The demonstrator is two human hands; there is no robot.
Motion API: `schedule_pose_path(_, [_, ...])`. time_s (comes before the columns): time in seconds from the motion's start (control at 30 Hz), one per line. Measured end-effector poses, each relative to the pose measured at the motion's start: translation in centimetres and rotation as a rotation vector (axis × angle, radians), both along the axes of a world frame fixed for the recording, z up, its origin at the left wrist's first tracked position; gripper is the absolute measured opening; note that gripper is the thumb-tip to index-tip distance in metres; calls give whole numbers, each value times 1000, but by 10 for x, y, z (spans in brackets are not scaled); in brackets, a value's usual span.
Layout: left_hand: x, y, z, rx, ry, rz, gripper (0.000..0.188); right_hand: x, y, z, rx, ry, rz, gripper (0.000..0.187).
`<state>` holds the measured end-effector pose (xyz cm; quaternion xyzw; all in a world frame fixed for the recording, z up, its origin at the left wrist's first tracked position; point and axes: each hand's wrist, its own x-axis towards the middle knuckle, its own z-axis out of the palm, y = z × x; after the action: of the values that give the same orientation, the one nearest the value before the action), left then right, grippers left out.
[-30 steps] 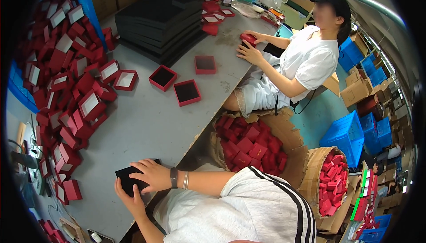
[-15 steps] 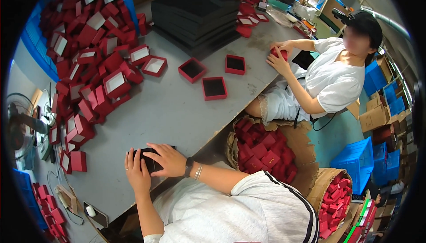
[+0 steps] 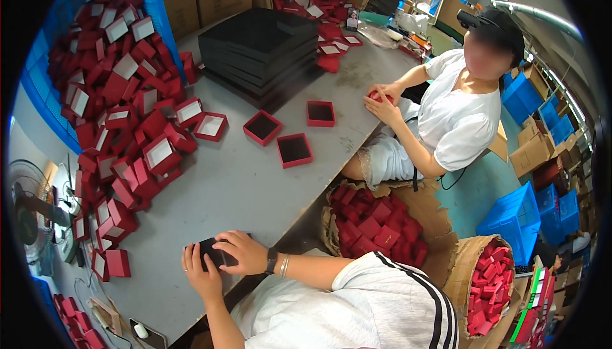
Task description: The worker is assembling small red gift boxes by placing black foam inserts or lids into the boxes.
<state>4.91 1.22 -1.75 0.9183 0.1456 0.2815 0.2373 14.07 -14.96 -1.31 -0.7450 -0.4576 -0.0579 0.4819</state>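
Note:
A small black piece (image 3: 213, 251), which looks like foam, lies at the near edge of the table under both my hands. My left hand (image 3: 204, 274) holds its left side, fingers bent over the edge. From the right, my right hand (image 3: 243, 253) grips it with the fingers curled over its top. My fingers cover part of it, so its full shape is hidden. Farther off stand three open red boxes with black insides: one on the left (image 3: 262, 127), one on the right (image 3: 320, 114) and one nearest me (image 3: 294, 150).
A stack of black sheets (image 3: 258, 46) stands at the back. Red boxes (image 3: 137, 119) spill from a blue crate (image 3: 167, 24) on the left. Across the corner, a co-worker (image 3: 456, 107) holds a red item (image 3: 380, 96). Cartons of red boxes (image 3: 376, 225) stand below the table's right edge.
The view has shifted, so the table's contents sit a little lower and farther left. My hands stay on the black piece, with the right fingers more curled. The co-worker still holds the red item.

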Motion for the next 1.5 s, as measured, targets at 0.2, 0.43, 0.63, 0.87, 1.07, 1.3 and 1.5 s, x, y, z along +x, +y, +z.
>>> schedule_pose_path(0.2, [0,-1,-1,-63,-52,32,39,2,-5,3,-6,38,-34,54])
schedule_pose_path(0.43, [-7,12,-10,-319,-140,31,43,2,-1,0,-75,-112,18,53])
schedule_pose_path(0.63, [-8,19,-19,-741,-163,-9,45,3,1,-6,-77,-102,25,49])
schedule_pose_path(0.87, [-5,13,-11,-644,-122,56,41,2,-2,-2,-111,-134,70,53])
schedule_pose_path(1.07, [-6,15,-15,-493,-119,86,36,2,-1,-4,-110,-153,65,55])
schedule_pose_path(1.3, [-5,16,-17,-521,-163,128,32,0,2,-2,-112,-154,77,67])
schedule_pose_path(1.5, [-4,16,-15,-701,-168,60,37,5,3,0,-138,-159,32,62])
